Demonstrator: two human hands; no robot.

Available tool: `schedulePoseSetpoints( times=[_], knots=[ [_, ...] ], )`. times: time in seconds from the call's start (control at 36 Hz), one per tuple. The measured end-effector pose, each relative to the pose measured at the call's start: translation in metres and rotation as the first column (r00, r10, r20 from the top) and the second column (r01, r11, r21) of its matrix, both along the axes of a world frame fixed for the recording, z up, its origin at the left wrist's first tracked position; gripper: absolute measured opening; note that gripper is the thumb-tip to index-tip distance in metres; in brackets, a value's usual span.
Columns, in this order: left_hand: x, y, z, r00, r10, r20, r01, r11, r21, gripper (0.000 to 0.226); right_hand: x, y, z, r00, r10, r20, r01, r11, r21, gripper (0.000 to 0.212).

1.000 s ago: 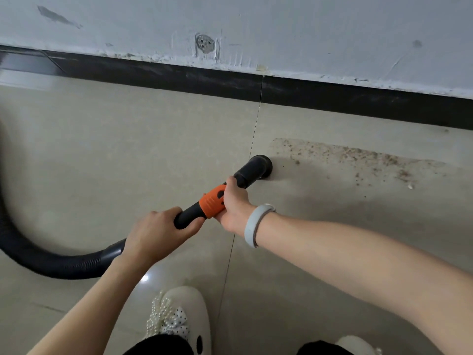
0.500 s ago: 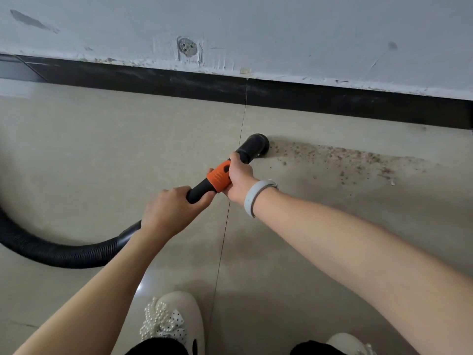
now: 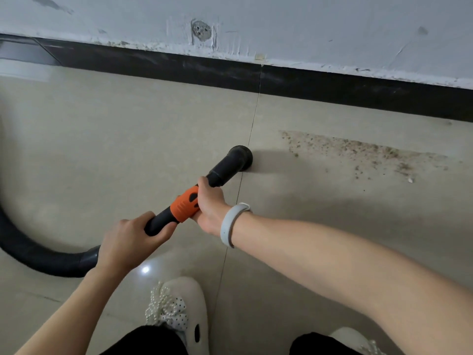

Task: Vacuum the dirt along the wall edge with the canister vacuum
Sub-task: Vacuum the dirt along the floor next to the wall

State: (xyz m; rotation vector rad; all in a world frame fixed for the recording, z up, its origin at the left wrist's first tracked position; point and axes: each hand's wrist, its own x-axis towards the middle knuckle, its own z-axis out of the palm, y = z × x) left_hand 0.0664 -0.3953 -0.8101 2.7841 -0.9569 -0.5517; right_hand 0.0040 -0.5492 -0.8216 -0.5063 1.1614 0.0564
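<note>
A black vacuum hose nozzle (image 3: 235,160) with an orange collar (image 3: 184,204) points down at the beige floor tile, just left of a band of brown dirt (image 3: 358,152) lying in front of the wall. My right hand (image 3: 210,206) grips the tube at the orange collar; a pale wristband sits on that wrist. My left hand (image 3: 128,242) grips the tube lower down, where the ribbed black hose (image 3: 38,254) begins and curves off to the left. The nozzle mouth stands a short gap away from the nearest dirt.
A black baseboard (image 3: 332,90) runs under the scuffed white wall (image 3: 281,24). A tile joint (image 3: 252,129) runs from the baseboard toward me. My two pale slippers (image 3: 186,311) stand at the bottom of the view. The canister is out of view.
The nozzle pushed up to the left end of the dirt band, then drew back toward me and left. The near-left part of the band is gone; both hands kept their grip.
</note>
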Motion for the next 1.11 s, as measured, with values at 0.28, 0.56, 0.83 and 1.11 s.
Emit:
schedulePoseSetpoints(
  times=[0.28,0.56,0.83,1.11],
  knots=[
    [0.008,0.026,-0.003,0.996,-0.08,0.043,0.077,0.995,0.071,0.049,-0.003,0.028,-0.008,0.999,-0.021,-0.048,0.025,0.997,0.075,0.045],
    [-0.003,-0.014,-0.005,0.994,-0.056,0.089,0.05,0.997,0.058,0.048,0.0,-0.011,-0.013,0.995,0.015,-0.101,-0.019,0.999,-0.04,0.047],
    [0.0,-0.042,-0.011,0.976,0.186,0.113,-0.18,0.982,-0.061,0.056,0.044,-0.056,0.002,0.97,0.245,0.005,-0.243,0.963,-0.113,0.02],
    [-0.004,-0.05,-0.015,0.993,0.112,-0.044,-0.115,0.991,-0.065,0.054,0.02,-0.058,-0.012,0.979,0.184,-0.086,-0.195,0.97,-0.143,0.024]
  ],
)
